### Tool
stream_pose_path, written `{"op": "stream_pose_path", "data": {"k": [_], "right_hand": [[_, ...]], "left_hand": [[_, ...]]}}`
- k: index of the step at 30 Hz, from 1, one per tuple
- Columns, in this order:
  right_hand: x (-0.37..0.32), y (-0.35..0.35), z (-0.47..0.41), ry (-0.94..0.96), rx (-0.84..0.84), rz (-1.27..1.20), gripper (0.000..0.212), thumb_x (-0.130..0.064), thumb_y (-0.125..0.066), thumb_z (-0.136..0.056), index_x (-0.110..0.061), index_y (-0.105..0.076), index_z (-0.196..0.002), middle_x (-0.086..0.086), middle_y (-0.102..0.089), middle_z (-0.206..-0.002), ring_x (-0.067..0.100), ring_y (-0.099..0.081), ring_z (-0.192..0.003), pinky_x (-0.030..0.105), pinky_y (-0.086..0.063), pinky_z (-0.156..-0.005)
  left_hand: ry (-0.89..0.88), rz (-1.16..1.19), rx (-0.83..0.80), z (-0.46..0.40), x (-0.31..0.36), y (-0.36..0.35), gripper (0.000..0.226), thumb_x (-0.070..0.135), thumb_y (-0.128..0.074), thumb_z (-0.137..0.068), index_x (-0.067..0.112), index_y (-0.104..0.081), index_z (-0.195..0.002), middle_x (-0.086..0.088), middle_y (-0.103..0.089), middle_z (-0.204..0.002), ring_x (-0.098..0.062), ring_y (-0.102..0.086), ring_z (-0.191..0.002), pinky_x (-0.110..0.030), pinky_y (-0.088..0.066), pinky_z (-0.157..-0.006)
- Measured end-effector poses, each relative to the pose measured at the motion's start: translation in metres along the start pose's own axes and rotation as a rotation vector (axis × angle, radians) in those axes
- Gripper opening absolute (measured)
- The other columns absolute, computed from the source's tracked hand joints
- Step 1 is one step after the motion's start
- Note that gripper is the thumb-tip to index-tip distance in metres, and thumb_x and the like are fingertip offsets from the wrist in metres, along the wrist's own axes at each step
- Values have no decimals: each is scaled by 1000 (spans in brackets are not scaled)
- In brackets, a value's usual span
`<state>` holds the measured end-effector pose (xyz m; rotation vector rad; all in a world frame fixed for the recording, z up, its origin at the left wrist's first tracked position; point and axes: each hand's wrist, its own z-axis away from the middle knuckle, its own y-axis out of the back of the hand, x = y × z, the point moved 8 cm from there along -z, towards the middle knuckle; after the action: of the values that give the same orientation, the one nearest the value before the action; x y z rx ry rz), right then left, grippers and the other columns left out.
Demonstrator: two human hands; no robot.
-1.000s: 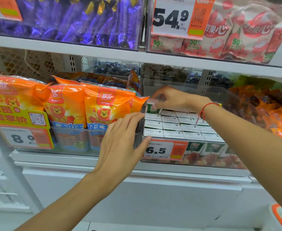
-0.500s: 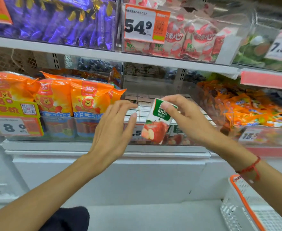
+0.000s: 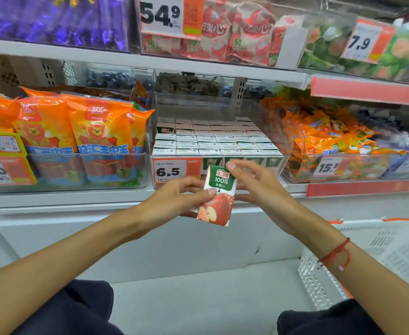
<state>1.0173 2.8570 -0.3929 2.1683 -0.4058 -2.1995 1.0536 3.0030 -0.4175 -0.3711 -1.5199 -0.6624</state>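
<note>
Arms fwd; L grip [image 3: 174,200] & R grip [image 3: 259,187] both pinching.

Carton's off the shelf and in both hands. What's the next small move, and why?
Probably swing the juice carton down to the right toward the white basket. Both the left hand and right hand hold it in front of the shelf, and the basket stands open at lower right.
</note>
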Motion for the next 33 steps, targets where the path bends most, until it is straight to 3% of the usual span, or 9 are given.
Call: {"op": "stream_pose_path", "data": {"k": [5,8,12,23,26,30,33], "right_hand": [[5,-6,-1,-27,-96,34,36,-47,-51,-96,-18,-69,-108,4,-75,-95,15,-72,-84,21,-58,-72],[4,-4,-4,43,-27,73,33,-44,-51,-96,-19,-72,-100,4,-74,-88,11,-70,-71,19,-57,-67],[5,-6,-5,68,-38,70,27,-44,-51,-96,-24,-70,-94,-1,-73,-85,7,-69,-67,14,-53,-60],[11,-6,-3,19,-48,86,29,-44,-51,-96,-21,-68,-96,-5,-73,-84,6,-70,-68,13,-52,-59],[13,-6,-2,-17,-109,63,21,-39,-58,-93,-25,-67,-107,-5,-74,-92,7,-72,-80,16,-55,-66],[17,-13,5,-50,-256,52,49,-22,-78,-80,-32,-60,-125,-4,-68,-114,4,-65,-104,24,-57,-84],[13,-14,8,-2,-182,41,55,-26,-83,-72,-33,-60,-122,-4,-69,-110,5,-66,-101,23,-55,-84]], "left_hand": [[31,24,134,-5,-10,11,33,42,-66,-86,24,-63,-114,6,-73,-105,-7,-71,-93,-31,-53,-92],[38,73,131,-6,-11,10,26,38,-66,-87,25,-64,-109,5,-75,-100,-6,-72,-87,-22,-58,-77],[41,105,107,-6,-11,11,26,35,-64,-90,20,-65,-112,7,-76,-93,-7,-73,-85,-14,-55,-63],[42,81,105,-6,-11,10,34,37,-65,-88,17,-63,-116,5,-76,-95,-6,-72,-85,-14,-53,-61],[30,77,114,-6,-11,11,24,37,-62,-90,25,-63,-110,12,-76,-90,-2,-72,-83,-12,-53,-61],[12,149,137,-4,-9,15,26,38,-58,-92,23,-64,-112,9,-76,-97,-4,-71,-89,-12,-54,-64],[-25,165,168,-3,-4,17,24,38,-57,-93,25,-66,-110,10,-76,-98,-2,-70,-92,-12,-53,-65]]}}
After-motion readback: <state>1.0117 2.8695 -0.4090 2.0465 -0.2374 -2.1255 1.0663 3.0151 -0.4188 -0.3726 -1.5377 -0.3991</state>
